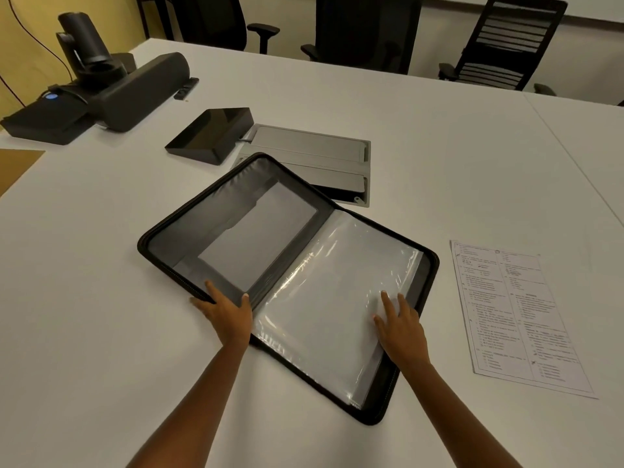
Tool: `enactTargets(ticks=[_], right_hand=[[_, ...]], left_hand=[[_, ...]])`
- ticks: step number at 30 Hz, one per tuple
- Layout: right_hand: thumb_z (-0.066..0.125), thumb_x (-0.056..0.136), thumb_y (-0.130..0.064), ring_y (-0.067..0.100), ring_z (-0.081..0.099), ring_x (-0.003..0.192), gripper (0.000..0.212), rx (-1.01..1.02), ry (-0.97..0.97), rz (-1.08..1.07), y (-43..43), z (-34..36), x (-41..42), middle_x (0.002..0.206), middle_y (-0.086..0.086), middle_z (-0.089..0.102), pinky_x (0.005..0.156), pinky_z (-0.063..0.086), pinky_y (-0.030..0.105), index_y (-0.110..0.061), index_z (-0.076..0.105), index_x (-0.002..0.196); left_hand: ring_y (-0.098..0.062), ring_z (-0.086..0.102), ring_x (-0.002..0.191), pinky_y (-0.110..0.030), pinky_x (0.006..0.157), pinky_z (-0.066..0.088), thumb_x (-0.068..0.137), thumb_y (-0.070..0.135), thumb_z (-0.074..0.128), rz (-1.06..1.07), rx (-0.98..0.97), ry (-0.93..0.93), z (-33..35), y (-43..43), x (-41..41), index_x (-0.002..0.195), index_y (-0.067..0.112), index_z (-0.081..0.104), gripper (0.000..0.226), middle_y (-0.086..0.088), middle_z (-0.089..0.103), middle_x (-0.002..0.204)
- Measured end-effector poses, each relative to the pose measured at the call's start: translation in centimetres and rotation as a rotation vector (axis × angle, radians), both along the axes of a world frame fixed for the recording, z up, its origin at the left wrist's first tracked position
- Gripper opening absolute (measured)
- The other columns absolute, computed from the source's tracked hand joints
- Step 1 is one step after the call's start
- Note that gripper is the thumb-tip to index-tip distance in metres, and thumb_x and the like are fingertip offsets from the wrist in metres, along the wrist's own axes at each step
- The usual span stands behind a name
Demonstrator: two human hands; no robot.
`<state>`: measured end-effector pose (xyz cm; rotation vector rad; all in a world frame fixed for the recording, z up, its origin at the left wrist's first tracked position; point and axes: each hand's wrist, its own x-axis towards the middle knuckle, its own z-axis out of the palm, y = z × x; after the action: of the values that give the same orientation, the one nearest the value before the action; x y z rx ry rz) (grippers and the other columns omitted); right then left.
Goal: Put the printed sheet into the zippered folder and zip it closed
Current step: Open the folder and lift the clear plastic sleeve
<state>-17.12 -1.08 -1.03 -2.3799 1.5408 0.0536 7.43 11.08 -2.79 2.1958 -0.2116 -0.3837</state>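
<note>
White conference table point(422, 136) fills the frame, office chairs point(506, 42) along the top edge. Upper left: one black conferencing unit point(111, 92) with a camera point(84, 38) mounted on it; just right, one dark tablet-like console point(212, 135); behind the folder, one grey table hatch point(314, 153). Centre: one zippered folder point(236, 224), lying open, grey pocket on its left half, clear plastic sleeves point(337, 282) on its right. Left hand point(226, 315) rests at the folder's near left edge, fingers spread flat, holding nothing. Right hand point(398, 329) lies on the sleeves, fingers loosely spread, gripping nothing. Right of frame: one printed sheet point(516, 315), flat on the table, just beside the folder, not yet inside. Judgement: pin the left half firmly, lift a single sleeve edge to open it, then fetch the sheet and feed it in squarely.
</note>
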Motion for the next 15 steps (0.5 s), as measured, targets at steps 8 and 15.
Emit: enactTargets(ticks=[8,15], right_hand=[[0.045,0.088,-0.047,0.045,0.053,0.112,0.062,-0.004,0.147,-0.008,1.0,-0.5,0.0,0.137,0.030,0.041,0.089,0.052,0.047,-0.015,0.031,0.139],[0.033,0.092,-0.050,0.036,0.037,0.127,0.064,0.074,0.147,-0.091,1.7,0.2,-0.6,0.146,0.021,0.026,0.102,0.042,0.039,-0.021,0.011,0.144]], left_hand=[[-0.042,0.021,0.140,-0.046,0.112,0.032,0.082,-0.004,0.063,-0.135,-0.071,-0.144,0.7,-0.2,0.6,0.147,0.007,0.018,0.080,-0.025,0.003,0.154],[-0.040,0.015,0.142,-0.038,0.113,0.029,0.084,-0.005,0.061,-0.374,0.082,-0.114,2.6,-3.5,2.3,0.148,0.008,0.005,0.086,-0.024,-0.014,0.154]])
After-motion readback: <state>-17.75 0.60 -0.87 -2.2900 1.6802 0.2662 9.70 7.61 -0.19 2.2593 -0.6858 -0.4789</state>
